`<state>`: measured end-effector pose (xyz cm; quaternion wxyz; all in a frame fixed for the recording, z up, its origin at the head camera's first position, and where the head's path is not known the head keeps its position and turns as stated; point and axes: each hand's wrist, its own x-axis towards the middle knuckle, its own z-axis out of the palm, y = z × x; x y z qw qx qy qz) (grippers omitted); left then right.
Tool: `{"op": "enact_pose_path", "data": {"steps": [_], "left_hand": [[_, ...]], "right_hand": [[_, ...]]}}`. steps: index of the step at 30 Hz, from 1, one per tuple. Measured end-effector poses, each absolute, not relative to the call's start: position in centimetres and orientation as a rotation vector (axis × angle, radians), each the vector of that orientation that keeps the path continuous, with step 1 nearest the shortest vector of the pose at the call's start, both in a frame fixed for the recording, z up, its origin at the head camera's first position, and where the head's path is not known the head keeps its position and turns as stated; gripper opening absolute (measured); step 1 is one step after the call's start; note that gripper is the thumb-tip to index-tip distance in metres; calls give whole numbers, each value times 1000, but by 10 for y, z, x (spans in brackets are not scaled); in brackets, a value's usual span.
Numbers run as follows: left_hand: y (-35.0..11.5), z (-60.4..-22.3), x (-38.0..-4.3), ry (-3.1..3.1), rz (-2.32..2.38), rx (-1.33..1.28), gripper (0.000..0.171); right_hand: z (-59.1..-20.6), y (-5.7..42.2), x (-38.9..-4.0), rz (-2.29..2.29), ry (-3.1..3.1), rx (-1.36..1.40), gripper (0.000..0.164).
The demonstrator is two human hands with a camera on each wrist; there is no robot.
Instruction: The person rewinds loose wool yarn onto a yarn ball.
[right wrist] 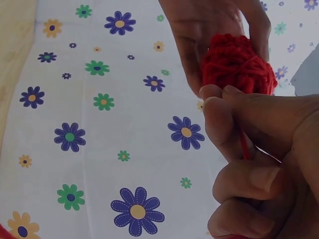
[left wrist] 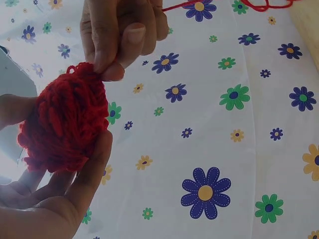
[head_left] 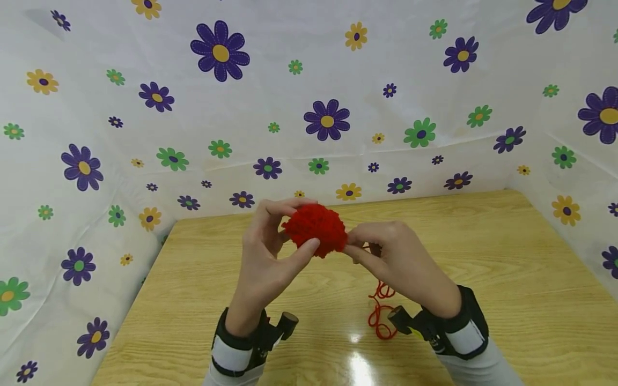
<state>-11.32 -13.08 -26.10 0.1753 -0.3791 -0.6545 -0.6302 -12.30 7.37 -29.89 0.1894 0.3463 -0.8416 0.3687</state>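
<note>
A ball of red yarn [head_left: 316, 228] is held up above the table by my left hand [head_left: 265, 257], thumb on its near side and fingers round the far side. Its strands are wound in thick, uneven layers, as the left wrist view shows on the ball [left wrist: 67, 122]. At the ball's right edge my right hand [head_left: 393, 249] pinches the yarn between thumb and forefinger. In the right wrist view a strand of yarn [right wrist: 244, 144] runs from that pinch down through the curled fingers.
Loose loops of red yarn [head_left: 381, 319] lie on the wooden table [head_left: 193, 300] below the right hand. A white cloth with printed flowers [head_left: 270, 107] stands behind the table and along both sides. Each wrist wears a black strap [head_left: 468, 321] with a small camera mount.
</note>
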Motion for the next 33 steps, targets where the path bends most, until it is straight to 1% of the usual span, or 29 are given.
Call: {"op": "enact_pose_path", "data": {"steps": [6,16,27,33], "left_hand": [[-130,-263,-114,-1912,-1707,-1020,41],[-126,-265,-114,-2039,-1521,-1006,42],[-123,-268,-115,-2127,-1318,-1039,45],[-122,-269,-117,-2142,-1199,-1059,46]], "right_hand": [[-297,73,-121,1026,-2376,976,9],[-296,70,-119,1085,-2395,969,7],[-294,70,-116,1205,-2381,1002,8],[-283,71,-107,1302,-2362,1008,7]]}}
